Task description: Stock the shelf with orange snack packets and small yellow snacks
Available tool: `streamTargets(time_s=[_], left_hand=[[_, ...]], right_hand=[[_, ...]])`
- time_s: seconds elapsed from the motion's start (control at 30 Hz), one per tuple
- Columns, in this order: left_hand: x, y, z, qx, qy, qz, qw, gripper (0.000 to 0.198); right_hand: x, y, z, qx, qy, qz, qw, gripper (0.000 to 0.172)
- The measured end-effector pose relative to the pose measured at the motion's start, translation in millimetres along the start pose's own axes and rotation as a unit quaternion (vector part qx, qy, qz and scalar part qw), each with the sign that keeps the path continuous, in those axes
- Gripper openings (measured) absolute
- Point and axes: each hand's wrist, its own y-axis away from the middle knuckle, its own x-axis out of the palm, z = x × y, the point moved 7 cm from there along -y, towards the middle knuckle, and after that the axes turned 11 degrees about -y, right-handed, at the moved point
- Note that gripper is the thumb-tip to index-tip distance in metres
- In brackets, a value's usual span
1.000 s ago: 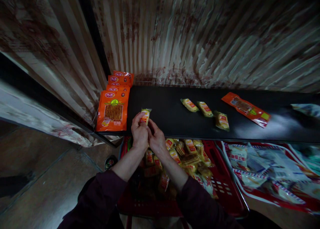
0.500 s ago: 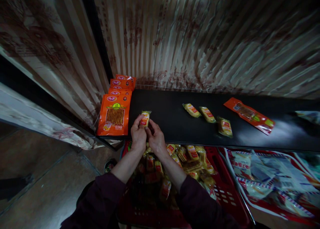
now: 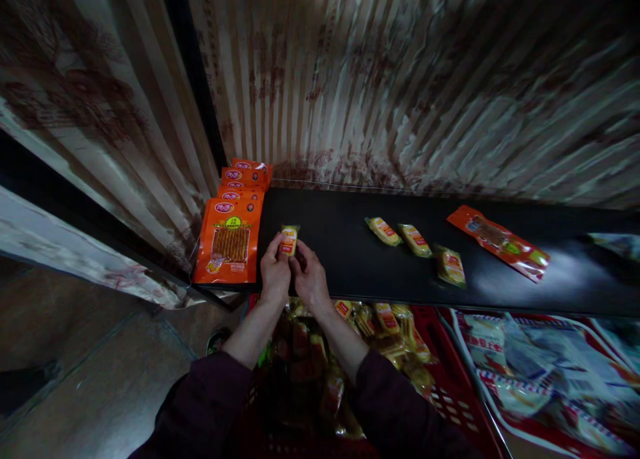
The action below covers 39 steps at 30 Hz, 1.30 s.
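A small clear-wrapped biscuit packet with a red and yellow label stands near the shelf's front edge. My left hand is closed on its left side, with the thumb near the label. On the opposite side, the fingers of my right hand press against its lower right edge. Left of my hands, a row of orange snack pouches overlaps from front to back. Three similar wrapped packets lie farther right, among them a middle one.
The black shelf runs across, with a pleated printed curtain behind it. An orange pouch lies flat at right. Below, a red basket holds many wrapped packets; another basket beside it holds white bags. A dark post rises at left.
The view has tilted slightly, so the shelf and its contents sit a little lower. Both hands stay on the biscuit packet, which looks nearly unmoved on the shelf.
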Motion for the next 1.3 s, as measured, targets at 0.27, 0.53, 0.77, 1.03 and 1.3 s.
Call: streamTargets(time_s=[0.27, 0.53, 0.77, 1.03, 1.3], left_hand=[[0.2, -6.5, -3.1, 0.007, -0.030, 0.002, 1.000, 0.039], [1.5, -14.8, -1.3, -0.007, -0.038, -0.003, 0.999, 0.041], [6.0, -23.3, -5.2, -0.017, -0.043, -0.003, 0.999, 0.045], [10.0, -37.8, -2.0, -0.013, -0.074, -0.019, 0.997, 0.047], [15.1, -55.3, 1.5, 0.007, -0.077, -0.026, 0.997, 0.038]], right_hand=[[2.0, -9.5, -2.4, -0.001, 0.017, 0.001, 1.000, 0.041], [5.6, -17.9, -2.2, -0.005, 0.019, 0.009, 1.000, 0.039], [6.5, -29.2, -7.4, 0.001, 0.029, 0.011, 1.000, 0.040], [9.5, -42.2, -5.6, -0.019, 0.075, 0.016, 0.997, 0.038], [13.1, -54.7, -5.6, -0.026, 0.083, 0.015, 0.996, 0.038]])
